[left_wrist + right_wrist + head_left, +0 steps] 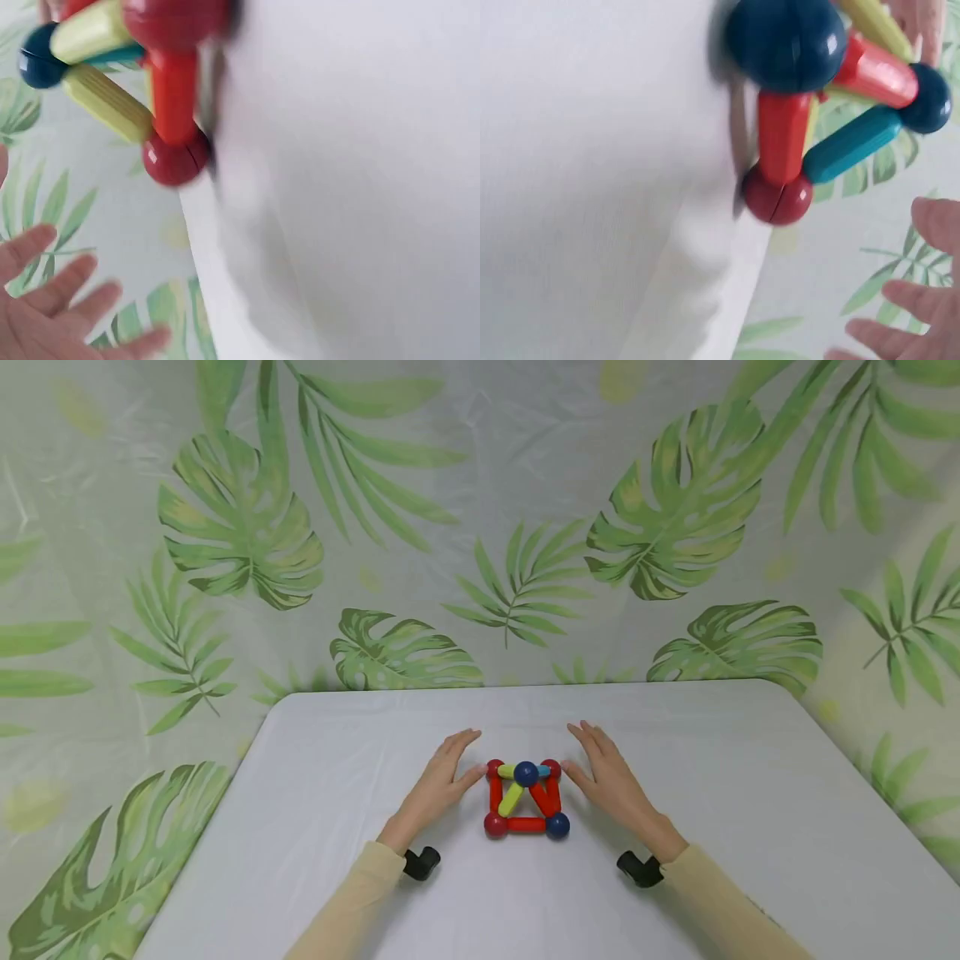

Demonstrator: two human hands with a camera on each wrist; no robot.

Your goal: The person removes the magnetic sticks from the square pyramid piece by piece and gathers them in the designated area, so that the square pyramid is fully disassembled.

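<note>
Here's the ball-and-rod pyramid (527,776) on the white tabletop (337,768), squarely between left hand (437,781) and right hand (612,782), both spread and holding nothing, each thumb (471,776) just beside a far red ball (494,767), neither clearly nearer.

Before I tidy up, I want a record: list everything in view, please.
blue balls: 2, dark blue, top and near right corner
red balls: 3, red, other base corners
red rods: 4, red, three along base edges, one sloping up
yellow-green rods: at least 2, yellow-green, left slopes
teal rod: 1, teal, far right slope
table: 1, white, beneath these
backdrop: 1, pale, green-leaved, behind table
wrist devices: 2, black, one per wrist
sleeves: 2, beige, both forearms
left hand: 1, bare, left of the balls
right hand: 1, bare, right of the balls
</note>
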